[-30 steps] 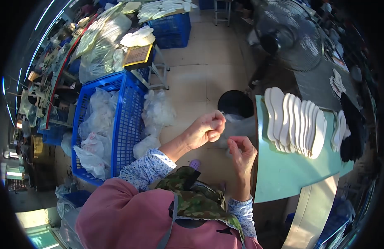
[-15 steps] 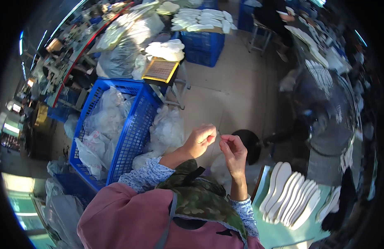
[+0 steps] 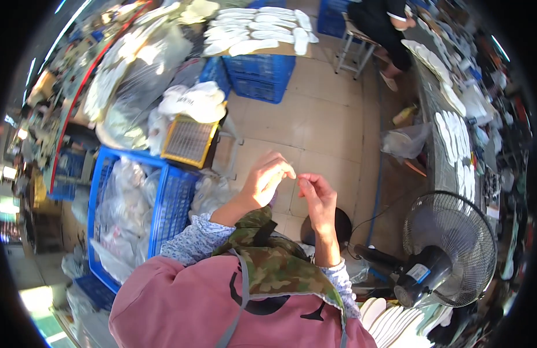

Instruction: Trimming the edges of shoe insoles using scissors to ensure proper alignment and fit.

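My left hand (image 3: 264,181) is raised in front of my body, thumb and forefinger pinched together. Close beside it, a small gap apart, my right hand (image 3: 319,202) also pinches thumb and forefinger. Whatever lies between the fingertips, if anything, is too small to make out. Blue patterned sleeves cover both forearms, and a camouflage apron (image 3: 286,261) hangs over my pink top. Below the hands, a round black disc-like thing (image 3: 342,226) is partly hidden by my right forearm.
A blue crate (image 3: 174,211) of plastic bags stands left, by a yellow-framed box (image 3: 191,142) topped with white insoles. More insoles (image 3: 259,29) lie on a far stack. A black fan (image 3: 448,249) and a workbench (image 3: 439,130) stand right. A person in dark clothes (image 3: 384,29) sits at far right.
My view has shifted, bringing the fan fully into sight and pushing the near-right insoles toward the lower edge. Both hands stay pinched, now with a slight gap between them.
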The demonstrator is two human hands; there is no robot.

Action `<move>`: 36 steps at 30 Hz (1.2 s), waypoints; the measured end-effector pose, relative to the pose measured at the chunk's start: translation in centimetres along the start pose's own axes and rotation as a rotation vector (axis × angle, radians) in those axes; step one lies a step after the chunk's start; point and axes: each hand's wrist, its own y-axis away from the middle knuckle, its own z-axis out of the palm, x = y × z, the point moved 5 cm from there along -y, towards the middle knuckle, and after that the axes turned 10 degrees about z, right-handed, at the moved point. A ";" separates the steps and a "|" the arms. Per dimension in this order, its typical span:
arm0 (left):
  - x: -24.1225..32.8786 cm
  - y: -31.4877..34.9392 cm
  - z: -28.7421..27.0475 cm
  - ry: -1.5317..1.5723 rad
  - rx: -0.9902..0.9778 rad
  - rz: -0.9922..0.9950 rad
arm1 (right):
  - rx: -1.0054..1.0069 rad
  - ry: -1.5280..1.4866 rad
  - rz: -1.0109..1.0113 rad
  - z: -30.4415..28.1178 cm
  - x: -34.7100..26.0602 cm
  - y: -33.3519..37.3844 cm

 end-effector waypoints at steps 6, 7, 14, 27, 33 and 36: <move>-8.5 -12.3 0.5 -0.073 -0.108 0.198 | 0.131 -0.051 -0.145 -1.1 -6.3 -12.3; -9.9 -13.7 1.2 -0.037 -0.129 0.222 | 0.157 -0.026 -0.199 -1.4 -7.5 -14.0; -21.0 -21.7 7.4 0.542 -0.120 -0.404 | 0.360 0.203 -0.399 -8.0 -12.5 -25.9; -34.5 -44.9 23.2 0.802 -0.389 -0.334 | 0.664 0.769 -0.212 -32.4 -16.7 -43.3; -38.1 -51.7 34.2 0.707 -0.727 -0.338 | 0.848 0.582 0.136 -37.9 -18.9 -47.7; -39.5 -56.2 38.7 0.693 -0.778 -0.112 | 0.998 0.422 -0.288 -39.9 -22.4 -49.6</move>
